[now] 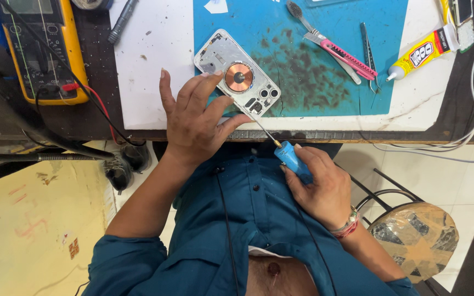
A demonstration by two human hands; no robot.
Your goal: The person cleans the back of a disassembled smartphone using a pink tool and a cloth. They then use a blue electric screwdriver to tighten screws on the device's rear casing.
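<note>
One phone back housing (pixel 237 73) lies on the blue mat (pixel 325 82), its long axis running diagonally, camera holes at the end toward the person. Silvery, it bears a copper coil ring. Left hand (pixel 196 118) presses spread fingers on that near end, nearer than the right hand (pixel 319 186), which grips a blue-handled screwdriver (pixel 286 153), tip aimed at the housing's near corner.
</note>
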